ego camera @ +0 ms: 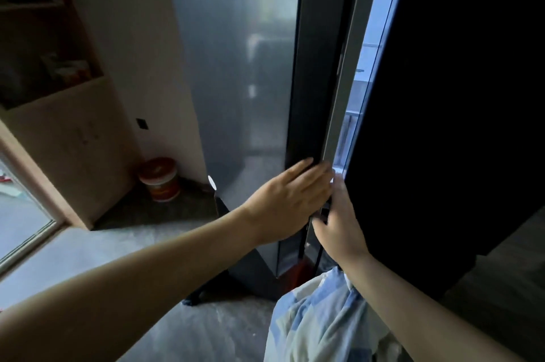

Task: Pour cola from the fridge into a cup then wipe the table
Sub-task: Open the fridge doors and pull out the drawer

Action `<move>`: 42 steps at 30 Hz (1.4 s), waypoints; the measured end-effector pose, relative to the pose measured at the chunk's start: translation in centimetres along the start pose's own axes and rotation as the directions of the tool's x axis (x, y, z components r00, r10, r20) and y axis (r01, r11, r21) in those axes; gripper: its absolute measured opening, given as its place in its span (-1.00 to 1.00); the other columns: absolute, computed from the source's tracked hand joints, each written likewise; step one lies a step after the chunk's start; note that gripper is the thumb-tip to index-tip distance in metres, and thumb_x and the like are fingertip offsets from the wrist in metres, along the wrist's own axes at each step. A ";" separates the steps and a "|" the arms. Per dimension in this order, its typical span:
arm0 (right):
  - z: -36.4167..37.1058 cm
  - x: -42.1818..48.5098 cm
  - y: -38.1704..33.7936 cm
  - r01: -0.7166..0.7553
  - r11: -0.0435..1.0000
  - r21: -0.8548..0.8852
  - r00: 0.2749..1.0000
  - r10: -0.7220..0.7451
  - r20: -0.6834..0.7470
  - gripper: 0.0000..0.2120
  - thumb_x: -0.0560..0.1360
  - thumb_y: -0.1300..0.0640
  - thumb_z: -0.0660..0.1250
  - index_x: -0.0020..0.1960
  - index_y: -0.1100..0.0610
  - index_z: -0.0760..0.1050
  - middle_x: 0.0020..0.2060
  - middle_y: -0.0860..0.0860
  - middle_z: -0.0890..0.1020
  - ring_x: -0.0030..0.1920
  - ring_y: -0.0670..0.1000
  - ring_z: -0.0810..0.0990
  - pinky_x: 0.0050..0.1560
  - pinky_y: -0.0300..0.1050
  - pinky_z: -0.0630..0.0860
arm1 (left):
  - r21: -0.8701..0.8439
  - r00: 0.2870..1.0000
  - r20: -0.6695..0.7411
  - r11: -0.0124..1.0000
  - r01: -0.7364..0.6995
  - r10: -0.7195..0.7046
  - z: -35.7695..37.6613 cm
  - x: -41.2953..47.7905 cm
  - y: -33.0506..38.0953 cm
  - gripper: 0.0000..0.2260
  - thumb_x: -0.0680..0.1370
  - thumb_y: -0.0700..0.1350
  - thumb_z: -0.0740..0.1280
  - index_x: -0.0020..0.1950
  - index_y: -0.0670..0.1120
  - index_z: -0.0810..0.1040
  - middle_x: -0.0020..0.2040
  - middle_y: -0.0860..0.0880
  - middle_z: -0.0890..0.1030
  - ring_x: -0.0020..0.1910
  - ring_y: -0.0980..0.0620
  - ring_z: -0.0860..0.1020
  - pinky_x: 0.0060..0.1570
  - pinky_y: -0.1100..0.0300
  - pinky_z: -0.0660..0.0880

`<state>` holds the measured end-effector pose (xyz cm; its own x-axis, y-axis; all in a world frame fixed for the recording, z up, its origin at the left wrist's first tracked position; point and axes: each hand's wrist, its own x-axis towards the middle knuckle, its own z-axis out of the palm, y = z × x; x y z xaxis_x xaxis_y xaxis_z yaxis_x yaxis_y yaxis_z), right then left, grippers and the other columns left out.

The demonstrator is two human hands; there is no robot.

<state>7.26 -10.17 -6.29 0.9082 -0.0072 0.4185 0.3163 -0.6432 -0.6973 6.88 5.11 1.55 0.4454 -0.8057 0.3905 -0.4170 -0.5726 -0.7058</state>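
Head view, the only one: a wide-angle camera worn on the person's head, standing directly before the fridge (236, 67). It faces forward and down along the fridge's door fronts to the floor (177, 317) at its foot. Range is close: the left hand (292, 202) and right hand (339, 226) reach the fridge at mid-frame. The fridge's verticals appear bowed.

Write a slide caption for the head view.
The left hand rests flat on the left fridge door while the right hand grips the edge of the right fridge door, ajar.
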 end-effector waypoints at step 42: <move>16.3 2.1 -5.6 0.548 0.783 -0.294 0.672 -0.203 0.713 -0.30 0.54 0.13 0.16 0.56 0.07 -0.13 0.54 0.05 -0.17 0.47 0.04 -0.36 0.51 0.05 -0.25 | -0.241 0.592 0.721 0.671 0.701 -0.360 5.4 -22.0 1.8 -0.33 0.29 -0.01 0.52 0.30 -0.30 0.48 0.23 -0.25 0.55 0.22 -0.18 0.54 0.21 -0.06 0.44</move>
<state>11.85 5.92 -11.01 0.7412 0.6712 0.0076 0.6648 -0.7325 -0.1462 0.68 22.62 -11.50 0.9850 -0.1618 0.0595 -0.1584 -0.9857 -0.0569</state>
